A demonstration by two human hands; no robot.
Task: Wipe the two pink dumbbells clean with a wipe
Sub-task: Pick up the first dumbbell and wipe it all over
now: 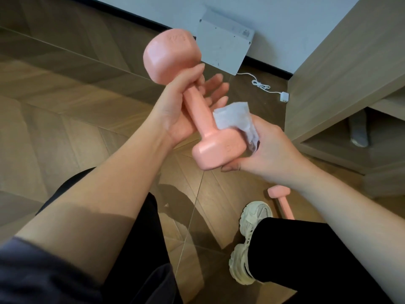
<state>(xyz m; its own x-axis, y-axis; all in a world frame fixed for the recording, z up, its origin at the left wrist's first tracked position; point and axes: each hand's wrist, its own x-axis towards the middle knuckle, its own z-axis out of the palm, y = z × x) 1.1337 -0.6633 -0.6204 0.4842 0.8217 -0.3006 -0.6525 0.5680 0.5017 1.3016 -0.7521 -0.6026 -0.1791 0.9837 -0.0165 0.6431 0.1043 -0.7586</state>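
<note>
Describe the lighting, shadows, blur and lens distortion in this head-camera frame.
Head view: soft, even light, with a shadow band across the left forearm. Head view: the glossy floor reflects dark shapes near the legs. Head view: the held dumbbell and the wipe look slightly motion-blurred. Head view: the wide-angle lens stretches both arms toward the lower corners.

item count, as seen. pink dumbbells: two, namely the raised dumbbell [195,104] and the floor dumbbell [282,200]. wipe [233,115]: one, white. hands: two, the left hand [175,115] and the right hand [271,150]. sneaker [247,242]: one, off-white. black trouser legs: two, the left leg [140,249] and the right leg [306,260]. flat white box [223,47] at the wall: one. white cable [262,84]: one, ending in one plug block [284,97]. wooden cabinet [341,69]: one. grey item [359,132] in its open shelf: one, kind not determinable.
</note>
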